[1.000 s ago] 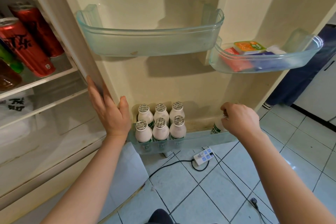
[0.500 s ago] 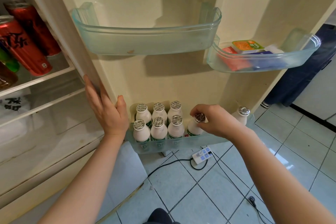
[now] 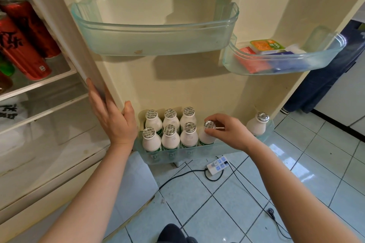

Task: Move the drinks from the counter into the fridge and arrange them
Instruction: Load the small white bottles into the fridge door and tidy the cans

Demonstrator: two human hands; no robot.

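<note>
Several small white milk bottles with foil caps (image 3: pixel 170 131) stand in two rows at the left of the bottom door bin (image 3: pixel 197 152). My right hand (image 3: pixel 229 131) pinches the neck of one more white bottle (image 3: pixel 207 134), which stands at the right end of the front row. A lone bottle (image 3: pixel 258 124) stands at the bin's far right. My left hand (image 3: pixel 112 114) grips the edge of the open fridge door. Red cans (image 3: pixel 23 41) lie on a fridge shelf at the left.
A clear door bin (image 3: pixel 154 39) hangs above, holding nothing. A smaller bin (image 3: pixel 284 63) at right holds flat packets. A power strip (image 3: pixel 217 165) and cables lie on the tiled floor below the door. A dark cloth (image 3: pixel 325 77) hangs at right.
My right hand carried a bottle from the bin's right side leftward and set it beside the front row. The lone bottle at far right came into view. My left hand stayed on the door.
</note>
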